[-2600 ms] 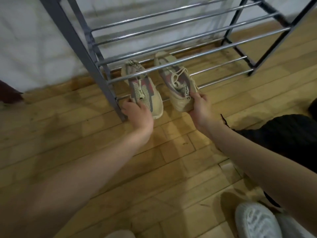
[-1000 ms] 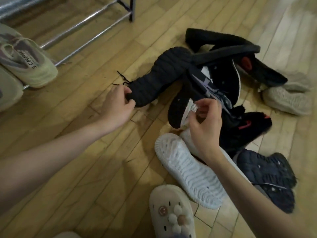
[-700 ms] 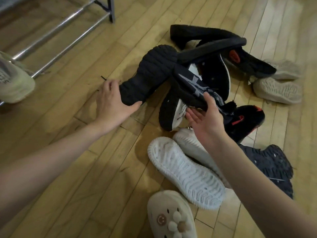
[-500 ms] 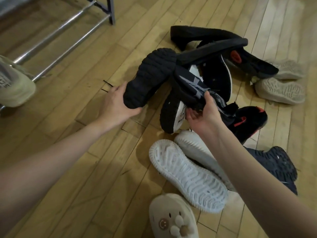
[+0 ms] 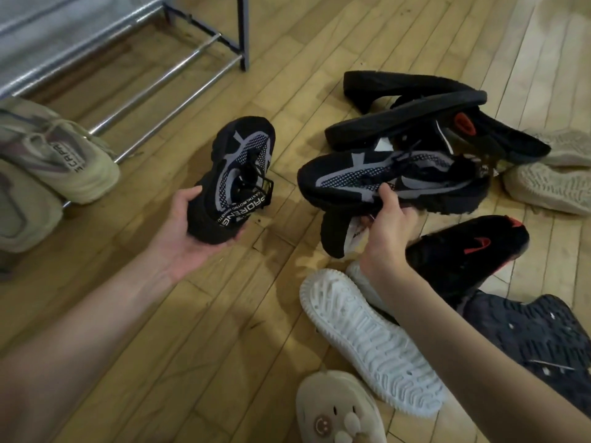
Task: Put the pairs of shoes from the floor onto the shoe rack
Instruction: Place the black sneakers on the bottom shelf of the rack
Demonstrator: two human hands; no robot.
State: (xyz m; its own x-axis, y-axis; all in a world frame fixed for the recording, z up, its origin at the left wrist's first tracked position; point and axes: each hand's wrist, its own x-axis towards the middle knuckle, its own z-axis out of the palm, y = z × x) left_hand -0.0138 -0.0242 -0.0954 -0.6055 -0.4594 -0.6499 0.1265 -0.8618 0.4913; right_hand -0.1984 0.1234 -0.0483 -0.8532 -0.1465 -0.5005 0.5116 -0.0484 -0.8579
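Observation:
My left hand [image 5: 188, 231] grips the heel of a black sneaker with grey stripes [image 5: 240, 167], held upright off the floor, toe pointing away. My right hand [image 5: 387, 225] grips the side of the matching black and grey sneaker [image 5: 393, 183], lifted over the shoe pile. The metal shoe rack [image 5: 179, 68] stands at the upper left. A pair of beige sneakers [image 5: 57, 158] sits on its lowest bars at the left edge.
A pile of shoes lies on the wooden floor at right: black slippers [image 5: 412, 107], a black shoe with a red logo [image 5: 463, 251], white-soled shoes [image 5: 367, 340], dark sneakers [image 5: 537, 334], beige shoes [image 5: 550, 183] and a cream clog [image 5: 339, 410].
Both black and grey sneakers have been turned sole-down and lifted out of the pile. My left hand has carried its shoe leftward, apart from the heap.

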